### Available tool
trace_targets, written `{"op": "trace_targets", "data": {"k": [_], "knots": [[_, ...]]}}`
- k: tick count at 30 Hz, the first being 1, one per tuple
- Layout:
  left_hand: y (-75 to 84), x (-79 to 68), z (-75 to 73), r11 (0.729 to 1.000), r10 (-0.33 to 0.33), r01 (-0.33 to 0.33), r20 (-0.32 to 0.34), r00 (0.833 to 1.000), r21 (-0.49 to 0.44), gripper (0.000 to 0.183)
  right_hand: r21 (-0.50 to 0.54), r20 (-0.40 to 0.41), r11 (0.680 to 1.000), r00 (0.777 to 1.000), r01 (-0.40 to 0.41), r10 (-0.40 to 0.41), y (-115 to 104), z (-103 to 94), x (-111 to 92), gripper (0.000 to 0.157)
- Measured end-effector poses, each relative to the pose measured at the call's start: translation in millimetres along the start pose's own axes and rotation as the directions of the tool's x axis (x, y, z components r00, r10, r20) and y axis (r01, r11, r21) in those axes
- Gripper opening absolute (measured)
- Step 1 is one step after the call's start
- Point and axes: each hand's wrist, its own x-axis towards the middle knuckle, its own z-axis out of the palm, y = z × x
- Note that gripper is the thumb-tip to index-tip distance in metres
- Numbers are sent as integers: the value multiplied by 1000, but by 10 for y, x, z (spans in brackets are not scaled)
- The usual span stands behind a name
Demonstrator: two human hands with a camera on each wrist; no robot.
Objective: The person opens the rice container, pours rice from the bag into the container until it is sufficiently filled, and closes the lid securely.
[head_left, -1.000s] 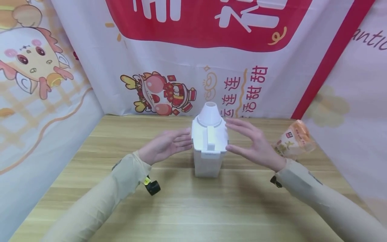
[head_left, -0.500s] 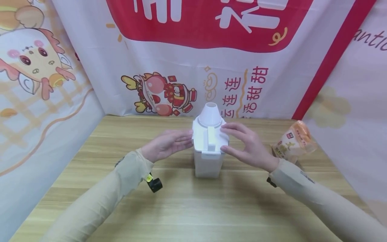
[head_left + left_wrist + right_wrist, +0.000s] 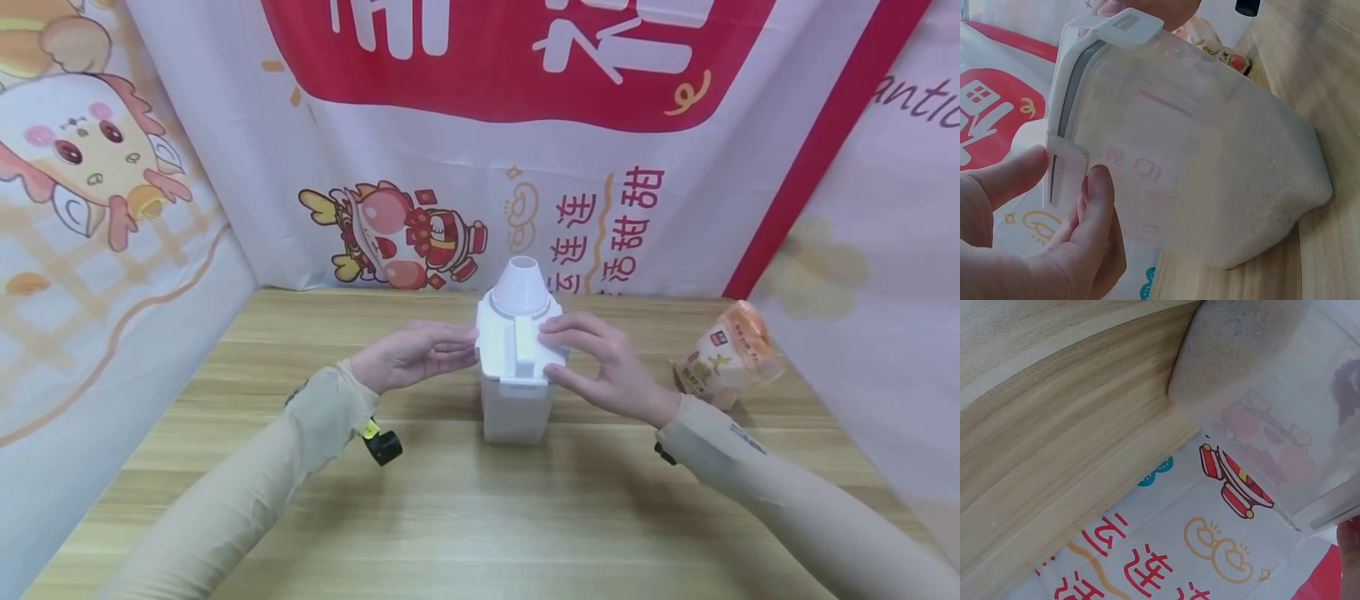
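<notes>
A translucent storage container [image 3: 516,414] stands upright on the table, with pale grainy contents low inside it [image 3: 1235,344]. Its white lid [image 3: 497,340] carries a raised handle bar [image 3: 524,346] and a cone-shaped white cup [image 3: 521,289]. At the lid's left side is my left hand [image 3: 412,357]; the left wrist view shows its thumb on the lid's edge and its fingers pinching a side clip [image 3: 1067,172]. My right hand [image 3: 615,367] rests its thumb and fingertips on the lid's right part, spread apart. Only a bit of that hand shows in the right wrist view.
An orange and white plastic bag [image 3: 727,354] lies at the right of the wooden table [image 3: 465,525]. Printed cloth [image 3: 420,142] hangs behind the table and at both sides. A second clip [image 3: 1127,28] juts from the lid's front.
My right hand has moved left from beside the container onto the lid's top. The left hand's fingers have drawn closer together at the lid's left edge. The container has stayed in place.
</notes>
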Motion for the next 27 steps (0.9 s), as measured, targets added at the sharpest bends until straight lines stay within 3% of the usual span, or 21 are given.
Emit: {"op": "trace_targets", "data": {"k": [7,20,27], "knots": [[15,35,-27,1000,-14,14,25,1000,15,35,13,14,1000,1000,-27,26,-13,-37,-12,34],[66,98,-20,999,-16,16,-5,1000,45,41,65,17,994,996,-84,83,-26,-38,-5,32],[72,116,-39,999,-41,41,-10,999,0,35,78,23,991,994,-110,109,-37,-27,0,33]]}}
